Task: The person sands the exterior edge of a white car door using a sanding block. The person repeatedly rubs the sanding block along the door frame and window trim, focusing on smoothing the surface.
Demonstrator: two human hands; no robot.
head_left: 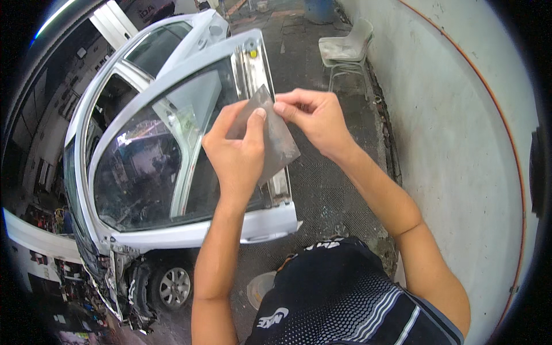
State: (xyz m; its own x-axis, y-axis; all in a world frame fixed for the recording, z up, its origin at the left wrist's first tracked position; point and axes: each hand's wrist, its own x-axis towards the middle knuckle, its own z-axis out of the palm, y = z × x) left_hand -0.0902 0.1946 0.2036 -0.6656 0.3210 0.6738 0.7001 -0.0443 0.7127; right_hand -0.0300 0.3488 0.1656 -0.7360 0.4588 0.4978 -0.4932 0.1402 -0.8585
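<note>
A grey sheet of sandpaper (280, 142), smudged and turned corner-up, is held in front of an open car door. My left hand (237, 144) grips it with the thumb pressed on its face and the fingers behind, partly hidden. At its upper right edge, my right hand (313, 118) is closed in a pinch, with thumb and forefinger at the paper. Just behind both hands stands the pale silver door frame (215, 230), its window glass (138, 167) reflecting the surroundings. Bare metal shows along the door's edge (261, 63).
The stripped car body (75, 138) fills the left, with a wheel (174, 286) below the door. A stained chair (347, 49) stands by the pale wall (448, 115) on the right. A round tub (261, 287) sits on the floor near me; a blue barrel (319, 10) is far off.
</note>
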